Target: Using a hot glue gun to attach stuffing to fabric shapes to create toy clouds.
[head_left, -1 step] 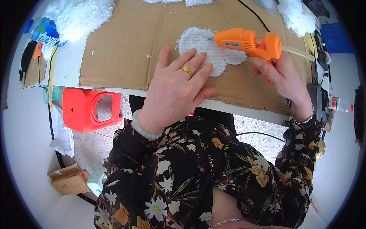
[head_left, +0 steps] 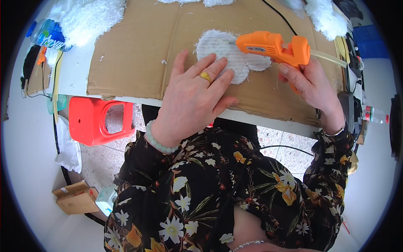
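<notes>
A white, fuzzy-edged piece of fabric with rounded lobes lies flat on the brown cardboard. My left hand rests with fingers spread, its fingertips pressing the fabric's near left side and covering part of it. An orange hot glue gun is gripped in my right hand. Its nozzle points left and meets the upper right of the fabric; whether it touches or hovers I cannot tell. From the gun's back a pale glue stick sticks out to the right.
White fluffy stuffing is heaped at the far left, with more stuffing at the far right. A black cable runs behind the glue gun. Beside the bottle at left sits stuffing; a red stool stands below the table edge.
</notes>
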### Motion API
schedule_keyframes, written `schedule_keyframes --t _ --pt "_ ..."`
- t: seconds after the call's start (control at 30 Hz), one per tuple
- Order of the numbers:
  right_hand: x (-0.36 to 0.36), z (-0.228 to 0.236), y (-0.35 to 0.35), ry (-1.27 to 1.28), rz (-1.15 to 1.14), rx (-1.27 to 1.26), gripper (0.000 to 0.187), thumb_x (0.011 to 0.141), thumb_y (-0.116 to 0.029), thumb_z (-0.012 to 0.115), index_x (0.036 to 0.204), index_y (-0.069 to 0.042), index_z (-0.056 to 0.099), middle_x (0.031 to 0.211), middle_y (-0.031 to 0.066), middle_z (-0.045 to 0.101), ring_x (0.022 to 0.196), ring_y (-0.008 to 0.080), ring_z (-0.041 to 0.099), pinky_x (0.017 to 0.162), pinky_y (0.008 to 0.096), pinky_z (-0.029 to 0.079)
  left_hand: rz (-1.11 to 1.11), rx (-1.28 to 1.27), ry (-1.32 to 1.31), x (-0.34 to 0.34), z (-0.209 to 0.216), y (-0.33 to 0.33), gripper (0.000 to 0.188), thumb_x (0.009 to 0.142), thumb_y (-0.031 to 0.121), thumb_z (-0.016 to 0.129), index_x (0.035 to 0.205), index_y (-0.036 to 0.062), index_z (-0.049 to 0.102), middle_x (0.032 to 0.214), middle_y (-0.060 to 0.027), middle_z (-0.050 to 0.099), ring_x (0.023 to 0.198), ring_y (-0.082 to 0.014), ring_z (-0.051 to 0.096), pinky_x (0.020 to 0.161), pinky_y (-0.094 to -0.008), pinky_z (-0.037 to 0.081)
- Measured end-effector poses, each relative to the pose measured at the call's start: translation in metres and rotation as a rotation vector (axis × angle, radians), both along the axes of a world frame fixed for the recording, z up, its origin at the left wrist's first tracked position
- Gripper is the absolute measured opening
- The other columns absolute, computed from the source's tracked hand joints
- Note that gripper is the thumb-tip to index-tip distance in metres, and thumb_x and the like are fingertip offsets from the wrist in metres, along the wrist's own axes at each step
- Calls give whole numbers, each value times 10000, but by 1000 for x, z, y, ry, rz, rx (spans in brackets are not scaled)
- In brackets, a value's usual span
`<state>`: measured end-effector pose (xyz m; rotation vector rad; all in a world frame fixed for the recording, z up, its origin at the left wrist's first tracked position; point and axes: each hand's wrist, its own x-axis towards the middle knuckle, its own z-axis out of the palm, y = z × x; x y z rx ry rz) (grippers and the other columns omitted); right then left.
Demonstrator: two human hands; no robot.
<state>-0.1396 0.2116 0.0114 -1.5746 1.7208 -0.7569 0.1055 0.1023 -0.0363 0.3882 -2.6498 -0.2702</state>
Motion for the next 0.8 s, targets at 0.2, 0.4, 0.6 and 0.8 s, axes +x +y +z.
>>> schedule_keyframes --t 0.2,0.4,0.6,0.8 --pt "-5 3 3 23 3 71 369 959 -233 555 1235 5 491 876 34 597 712 70 540 577 199 421 -5 -9 9 -1 -3 -1 431 766 330 719 1093 71 613 1190 -85 619 1140 -272 568 1003 -532 324" --pt "-11 -1 7 103 11 46 362 959 -226 554 1237 0 498 871 20 591 710 69 538 579 194 420 -15 -6 37 -1 -5 -2 441 737 298 741 1085 59 614 1155 -110 634 1101 -286 582 1004 -562 325" --pt "-14 0 10 97 -38 91 326 961 -234 550 1188 1 538 810 7 568 683 64 525 561 199 406 -18 -8 38 -1 -5 -3 436 738 296 741 1079 54 617 1149 -108 636 1101 -283 582 1002 -564 327" --pt "-18 -2 12 118 -39 85 316 963 -242 548 1161 3 556 792 6 562 669 62 512 553 204 399 -18 -12 39 -1 -7 -5 430 740 293 740 1075 53 619 1147 -107 637 1100 -281 584 999 -566 331"
